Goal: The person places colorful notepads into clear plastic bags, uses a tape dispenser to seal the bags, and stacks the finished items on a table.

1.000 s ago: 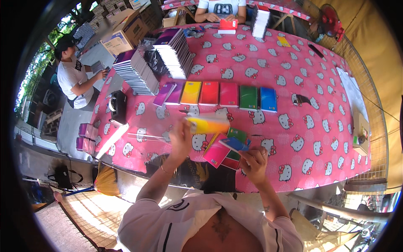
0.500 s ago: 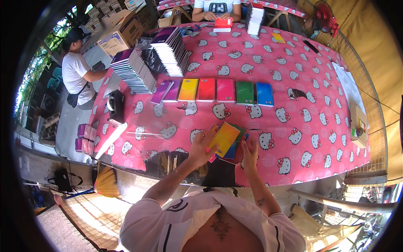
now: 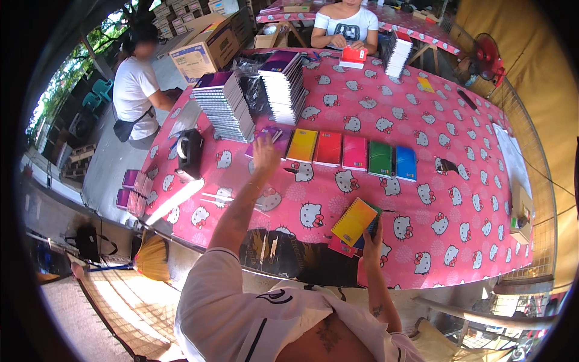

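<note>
My left hand (image 3: 266, 154) reaches over the left end of the row, its fingers spread onto a tilted purple notebook (image 3: 272, 131) that overlaps another purple notebook (image 3: 282, 145). My right hand (image 3: 372, 242) grips a fanned bundle of spiral notebooks by its right side, near the table's front edge. A yellow notebook (image 3: 356, 222) tops this bundle; pink, green and blue ones peek out below. Rightward along the row lie a yellow notebook (image 3: 302, 145), a red notebook (image 3: 328, 148), a pink notebook (image 3: 354, 152), a green notebook (image 3: 380, 158) and a blue notebook (image 3: 406, 163).
Two tall notebook stacks (image 3: 224, 108) (image 3: 283, 90) rise behind the row. A black tape dispenser (image 3: 190, 154) stands at left. Across the pink patterned table (image 3: 386, 202), a person (image 3: 345, 30) handles a red notebook (image 3: 353, 55) beside another stack (image 3: 397, 55). Another person (image 3: 137, 90) sits at left.
My left hand has left the fanned bundle and moved up and left to the purple notebooks. My right hand still holds the bundle. The whole view has shifted.
</note>
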